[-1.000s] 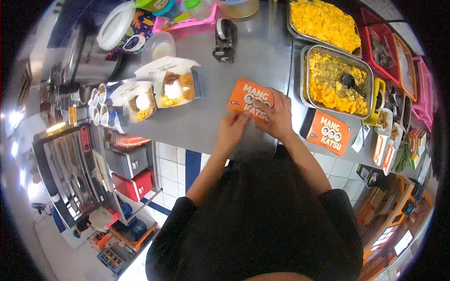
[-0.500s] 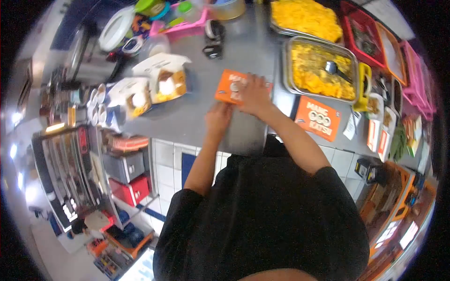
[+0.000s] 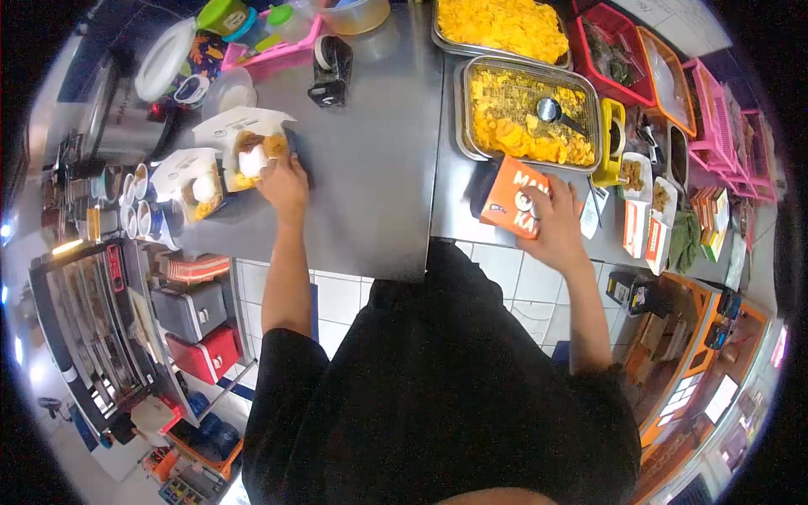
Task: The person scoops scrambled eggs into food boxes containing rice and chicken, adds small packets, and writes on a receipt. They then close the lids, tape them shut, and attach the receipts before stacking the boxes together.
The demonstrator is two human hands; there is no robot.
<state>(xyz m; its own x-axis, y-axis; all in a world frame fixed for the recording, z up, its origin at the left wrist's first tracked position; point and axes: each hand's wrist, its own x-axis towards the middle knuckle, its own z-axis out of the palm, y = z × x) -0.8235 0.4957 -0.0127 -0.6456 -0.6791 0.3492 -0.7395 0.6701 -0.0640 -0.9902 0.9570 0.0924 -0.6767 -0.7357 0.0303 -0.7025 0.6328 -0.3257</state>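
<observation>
On the left of the steel counter, my left hand grips the near right side of an open takeaway box. It holds fried food, a white ball that looks like rice or egg, and yellow bits. A second open takeaway box with similar food stands to its left. My right hand is closed over an orange printed box, which is tilted, in front of the glass tray of yellow food. Whether another box lies under it is hidden.
A black ladle rests in the tray. Behind it is another tray of yellow food. Red basket and pink basket stand far right. A black tape dispenser sits at the back; small cups are far left.
Both hands have left the orange box at mid-counter, where no box lies now. My left hand went left to the takeaway box; my right went right and holds an orange box.
</observation>
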